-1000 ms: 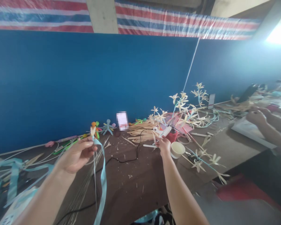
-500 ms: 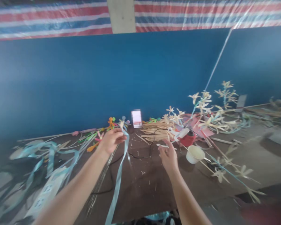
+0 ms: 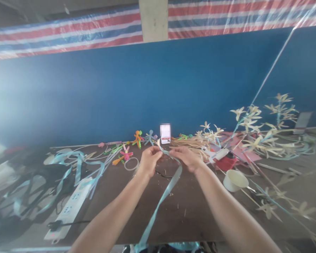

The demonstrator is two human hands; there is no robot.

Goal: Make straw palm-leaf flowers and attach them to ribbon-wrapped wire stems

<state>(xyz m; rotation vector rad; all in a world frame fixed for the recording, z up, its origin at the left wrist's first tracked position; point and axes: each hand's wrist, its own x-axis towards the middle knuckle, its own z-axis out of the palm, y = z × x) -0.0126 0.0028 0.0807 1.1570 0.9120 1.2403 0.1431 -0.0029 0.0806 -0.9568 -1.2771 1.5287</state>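
Note:
A pale blue ribbon runs from between my hands down to the table's near edge. My left hand is closed, pinching a small cream flower where the ribbon meets it. On the other side, my right hand pinches the ribbon a short way from the flower. The fingertips of both hands are close together, over the middle of the dark table. The flower's stem is mostly hidden by my fingers.
A white power strip and tangled blue ribbon lie left. A white cup and cream flower sprays are right. Behind my hands stand a phone-like screen and colourful small figures. A blue panel closes the back.
My right hand has come left to the flower and taken hold of the ribbon. The small white piece at its fingers no longer shows. The view has shifted left.

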